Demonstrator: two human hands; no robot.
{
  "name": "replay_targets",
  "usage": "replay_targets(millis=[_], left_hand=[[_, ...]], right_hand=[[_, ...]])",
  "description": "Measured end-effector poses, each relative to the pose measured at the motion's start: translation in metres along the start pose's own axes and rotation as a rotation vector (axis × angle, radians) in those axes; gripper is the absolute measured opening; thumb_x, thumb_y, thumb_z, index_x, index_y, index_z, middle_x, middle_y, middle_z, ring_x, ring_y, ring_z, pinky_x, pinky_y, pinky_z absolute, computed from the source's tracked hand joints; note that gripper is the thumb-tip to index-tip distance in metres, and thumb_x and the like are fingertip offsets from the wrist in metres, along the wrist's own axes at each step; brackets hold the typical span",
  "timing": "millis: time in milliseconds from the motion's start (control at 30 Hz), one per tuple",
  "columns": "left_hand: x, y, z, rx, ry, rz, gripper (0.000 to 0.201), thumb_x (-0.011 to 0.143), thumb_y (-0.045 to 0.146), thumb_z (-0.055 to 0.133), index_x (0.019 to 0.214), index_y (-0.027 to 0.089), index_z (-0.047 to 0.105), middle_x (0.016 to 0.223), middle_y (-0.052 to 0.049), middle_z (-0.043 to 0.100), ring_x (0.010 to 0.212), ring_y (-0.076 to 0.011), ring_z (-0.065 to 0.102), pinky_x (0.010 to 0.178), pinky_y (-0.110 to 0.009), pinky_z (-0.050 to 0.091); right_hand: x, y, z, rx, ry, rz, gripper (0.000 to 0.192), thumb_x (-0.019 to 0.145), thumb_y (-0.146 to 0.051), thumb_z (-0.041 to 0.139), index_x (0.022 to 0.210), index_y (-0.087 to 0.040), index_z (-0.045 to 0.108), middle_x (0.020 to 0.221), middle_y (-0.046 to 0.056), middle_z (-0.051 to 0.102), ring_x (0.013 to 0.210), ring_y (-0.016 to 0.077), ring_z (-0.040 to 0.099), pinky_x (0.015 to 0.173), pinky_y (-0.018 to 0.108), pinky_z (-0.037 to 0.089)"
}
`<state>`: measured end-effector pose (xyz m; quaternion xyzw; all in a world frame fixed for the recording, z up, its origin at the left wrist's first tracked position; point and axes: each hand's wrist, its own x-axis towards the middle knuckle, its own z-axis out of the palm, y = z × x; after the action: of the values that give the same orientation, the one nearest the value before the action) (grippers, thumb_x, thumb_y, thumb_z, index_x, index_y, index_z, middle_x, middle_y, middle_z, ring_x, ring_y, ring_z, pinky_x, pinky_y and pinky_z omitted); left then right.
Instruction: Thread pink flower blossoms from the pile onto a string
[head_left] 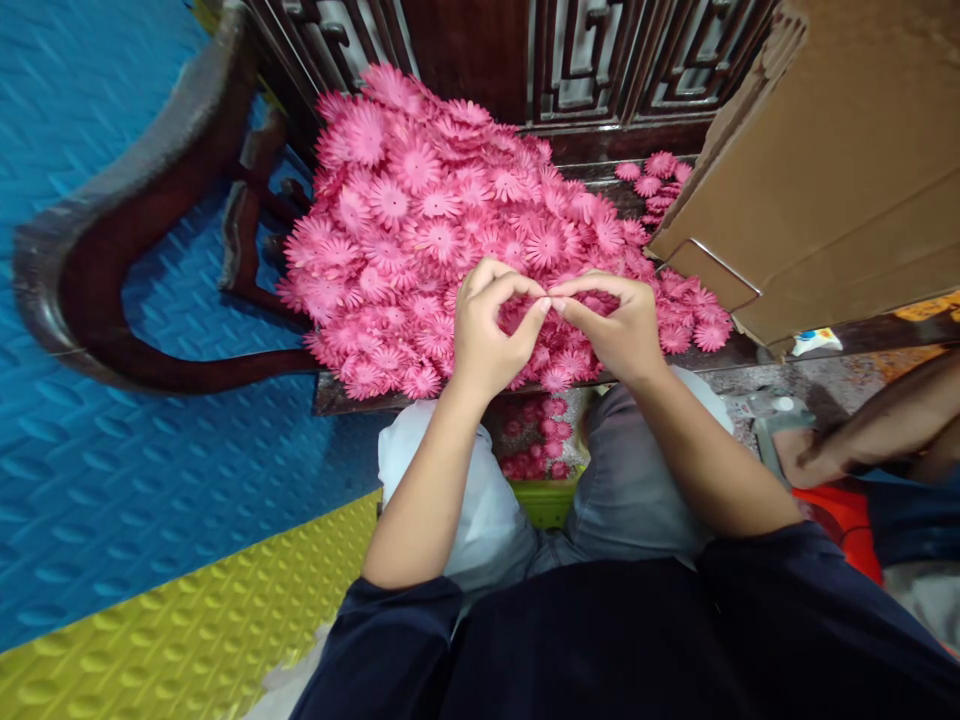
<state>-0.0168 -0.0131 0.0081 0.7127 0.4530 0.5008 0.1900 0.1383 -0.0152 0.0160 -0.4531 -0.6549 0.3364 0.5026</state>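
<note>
A large heap of pink artificial flower pieces point(439, 240) covers the dark wooden bench in front of me; several show a small hole at the centre. Over the near side of this heap, my left hand point(491, 325) pinches thumb and forefinger together. My right hand point(619, 320) makes the same pinch, and the fingertips of both hands meet. Whatever lies between the fingertips is too small to make out. Both hands are above the flowers, with pink petals visible behind and below the fingers.
A curved wooden armrest point(75, 290) stands at left above blue and yellow mats point(187, 640). A cardboard box point(847, 160) rises at right, with a metal wire point(724, 268) by its edge. Another person's leg point(885, 420) is at far right. More pink flowers point(536, 440) lie below, between my knees.
</note>
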Motion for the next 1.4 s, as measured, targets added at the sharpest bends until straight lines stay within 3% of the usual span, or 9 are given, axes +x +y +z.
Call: replay_targets(millis=[400, 733, 1400], left_hand=[[-0.0009, 0.0012, 0.0034, 0.028, 0.021, 0.036, 0.008, 0.082, 0.026, 0.057, 0.076, 0.02, 0.058, 0.08, -0.003, 0.055, 0.081, -0.0164, 0.054, 0.077, -0.033, 0.045], [-0.0009, -0.0008, 0.0008, 0.028, 0.039, 0.03, 0.008, 0.081, 0.025, 0.056, 0.076, 0.02, 0.059, 0.079, -0.003, 0.054, 0.08, -0.0159, 0.053, 0.075, -0.032, 0.045], [-0.0008, 0.0013, 0.0013, 0.043, 0.022, -0.016, 0.008, 0.081, 0.027, 0.059, 0.078, 0.021, 0.06, 0.078, -0.001, 0.055, 0.078, -0.014, 0.054, 0.076, -0.032, 0.046]], right_hand=[[0.0011, -0.001, 0.0034, -0.031, 0.039, 0.032, 0.009, 0.073, -0.021, 0.067, 0.082, -0.019, 0.07, 0.086, 0.0, 0.074, 0.083, 0.0139, 0.067, 0.084, 0.031, 0.052], [0.0023, 0.002, 0.0025, -0.033, 0.037, 0.031, 0.009, 0.071, -0.028, 0.071, 0.074, -0.02, 0.069, 0.078, -0.001, 0.073, 0.077, 0.0134, 0.066, 0.08, 0.03, 0.052], [0.0019, 0.0006, 0.0038, -0.063, 0.048, 0.018, 0.005, 0.074, -0.02, 0.065, 0.075, -0.019, 0.07, 0.079, -0.001, 0.074, 0.077, 0.0132, 0.067, 0.081, 0.03, 0.051]])
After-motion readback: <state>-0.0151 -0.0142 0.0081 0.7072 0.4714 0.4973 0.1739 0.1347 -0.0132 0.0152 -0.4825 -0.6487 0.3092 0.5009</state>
